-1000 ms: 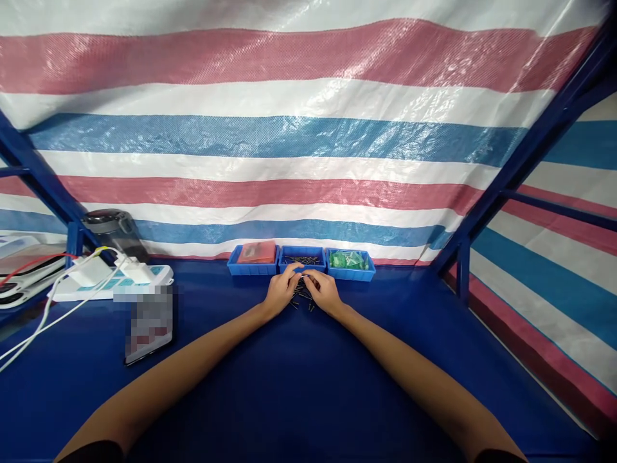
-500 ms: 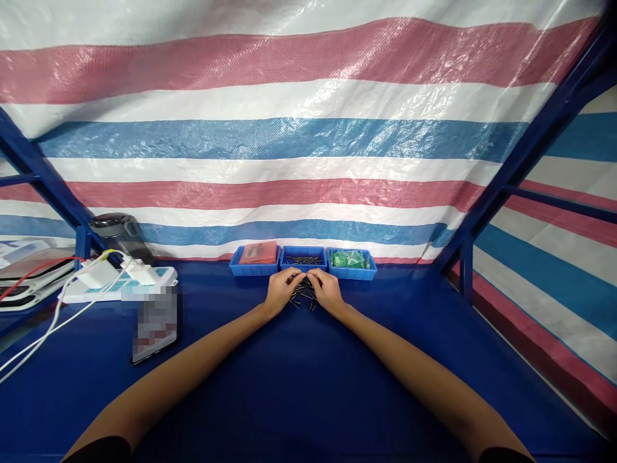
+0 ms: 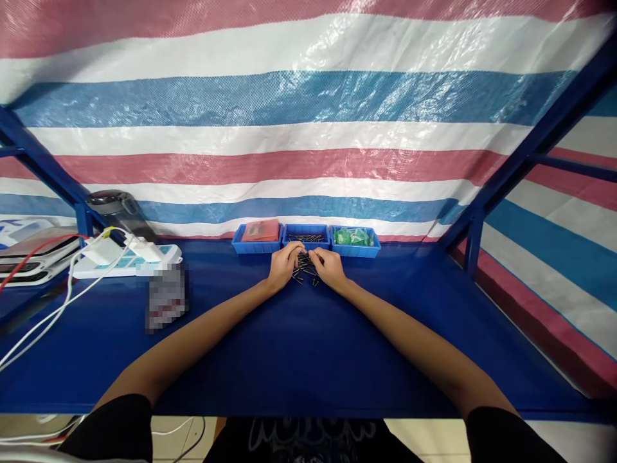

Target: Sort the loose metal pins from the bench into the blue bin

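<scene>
Left hand [image 3: 282, 267] and right hand [image 3: 330, 269], seen in the head view, curl their fingers and nearly meet around thin dark pieces [image 3: 297, 278] close to the far edge of the bench [image 3: 308, 360]; whether either holds one, I cannot tell. Along that edge stand a left bin [image 3: 257, 247] with something red, a middle bin [image 3: 314, 245] with similar pieces, and a right bin [image 3: 355, 251] with green packets.

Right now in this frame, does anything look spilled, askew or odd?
Loose screw-like pieces lie on the blue tabletop between the left hand and right hand, outside the middle bin holding similar ones. Whether spilled or placed there, I cannot tell.
</scene>
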Action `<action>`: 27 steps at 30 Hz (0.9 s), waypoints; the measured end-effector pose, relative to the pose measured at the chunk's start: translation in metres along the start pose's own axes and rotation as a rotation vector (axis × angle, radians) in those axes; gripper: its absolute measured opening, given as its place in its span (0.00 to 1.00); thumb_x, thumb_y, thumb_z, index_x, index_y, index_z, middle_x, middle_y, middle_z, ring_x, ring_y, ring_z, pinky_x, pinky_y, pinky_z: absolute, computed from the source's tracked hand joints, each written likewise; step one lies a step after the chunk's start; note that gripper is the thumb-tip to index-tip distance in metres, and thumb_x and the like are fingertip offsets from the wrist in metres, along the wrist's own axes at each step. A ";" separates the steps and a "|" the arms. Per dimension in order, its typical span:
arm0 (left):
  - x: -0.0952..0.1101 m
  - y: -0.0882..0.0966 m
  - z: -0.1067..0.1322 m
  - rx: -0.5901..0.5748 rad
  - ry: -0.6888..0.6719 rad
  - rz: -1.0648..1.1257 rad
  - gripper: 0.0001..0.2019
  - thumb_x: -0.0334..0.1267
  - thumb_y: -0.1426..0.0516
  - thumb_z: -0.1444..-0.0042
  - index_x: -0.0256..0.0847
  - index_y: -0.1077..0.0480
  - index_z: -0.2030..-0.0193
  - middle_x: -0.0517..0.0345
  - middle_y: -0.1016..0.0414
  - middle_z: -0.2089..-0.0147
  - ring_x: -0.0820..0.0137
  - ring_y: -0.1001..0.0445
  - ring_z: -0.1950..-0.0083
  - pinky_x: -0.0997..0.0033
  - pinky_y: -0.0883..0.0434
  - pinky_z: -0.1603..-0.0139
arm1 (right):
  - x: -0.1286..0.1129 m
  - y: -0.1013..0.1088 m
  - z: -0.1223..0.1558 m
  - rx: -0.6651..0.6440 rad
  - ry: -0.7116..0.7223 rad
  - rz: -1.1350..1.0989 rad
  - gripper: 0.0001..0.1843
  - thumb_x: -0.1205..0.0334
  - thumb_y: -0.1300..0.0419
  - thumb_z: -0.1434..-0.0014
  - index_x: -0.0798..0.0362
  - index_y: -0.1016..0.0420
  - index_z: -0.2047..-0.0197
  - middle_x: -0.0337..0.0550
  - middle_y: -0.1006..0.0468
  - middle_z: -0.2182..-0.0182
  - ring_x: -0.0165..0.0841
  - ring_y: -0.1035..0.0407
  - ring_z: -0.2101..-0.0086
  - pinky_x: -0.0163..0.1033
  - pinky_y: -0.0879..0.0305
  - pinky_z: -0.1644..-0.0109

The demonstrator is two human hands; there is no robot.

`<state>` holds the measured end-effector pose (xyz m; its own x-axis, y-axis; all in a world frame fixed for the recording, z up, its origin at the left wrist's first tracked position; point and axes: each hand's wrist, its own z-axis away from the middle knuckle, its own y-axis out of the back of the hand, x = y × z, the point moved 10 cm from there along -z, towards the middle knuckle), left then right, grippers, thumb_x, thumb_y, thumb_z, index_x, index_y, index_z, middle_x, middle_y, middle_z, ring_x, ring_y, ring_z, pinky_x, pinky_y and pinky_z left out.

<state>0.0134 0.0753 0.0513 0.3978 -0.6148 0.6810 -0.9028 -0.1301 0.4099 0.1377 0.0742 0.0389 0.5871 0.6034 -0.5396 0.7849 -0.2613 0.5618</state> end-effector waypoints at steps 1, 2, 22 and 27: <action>-0.002 -0.001 0.000 -0.005 0.003 0.005 0.15 0.43 0.54 0.34 0.39 0.31 0.56 0.61 0.26 0.68 0.80 0.36 0.80 0.79 0.34 0.71 | -0.001 0.000 0.000 0.000 0.002 0.000 0.21 0.53 0.53 0.34 0.53 0.31 0.75 0.37 0.34 0.80 0.29 0.40 0.77 0.33 0.46 0.69; -0.003 -0.002 0.000 -0.011 0.004 0.007 0.15 0.43 0.55 0.34 0.39 0.31 0.54 0.61 0.26 0.67 0.80 0.37 0.80 0.79 0.35 0.72 | -0.001 0.001 0.000 0.002 0.005 0.000 0.21 0.53 0.53 0.34 0.53 0.31 0.74 0.37 0.34 0.80 0.29 0.40 0.77 0.34 0.46 0.68; 0.007 -0.003 0.000 -0.026 -0.118 -0.068 0.15 0.43 0.50 0.36 0.38 0.28 0.51 0.53 0.22 0.56 0.68 0.24 0.56 0.69 0.29 0.50 | -0.004 0.001 0.001 0.001 0.009 -0.060 0.15 0.59 0.51 0.36 0.54 0.29 0.51 0.43 0.24 0.70 0.30 0.34 0.76 0.35 0.37 0.66; 0.002 -0.006 0.000 -0.049 -0.058 -0.054 0.14 0.44 0.49 0.38 0.39 0.28 0.55 0.57 0.22 0.62 0.72 0.25 0.67 0.74 0.29 0.60 | -0.003 0.000 0.002 0.009 0.030 -0.075 0.16 0.59 0.51 0.37 0.54 0.29 0.50 0.44 0.23 0.67 0.31 0.32 0.74 0.36 0.35 0.66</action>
<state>0.0195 0.0749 0.0501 0.4340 -0.6521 0.6216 -0.8708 -0.1268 0.4749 0.1361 0.0709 0.0392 0.5207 0.6439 -0.5606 0.8282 -0.2214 0.5149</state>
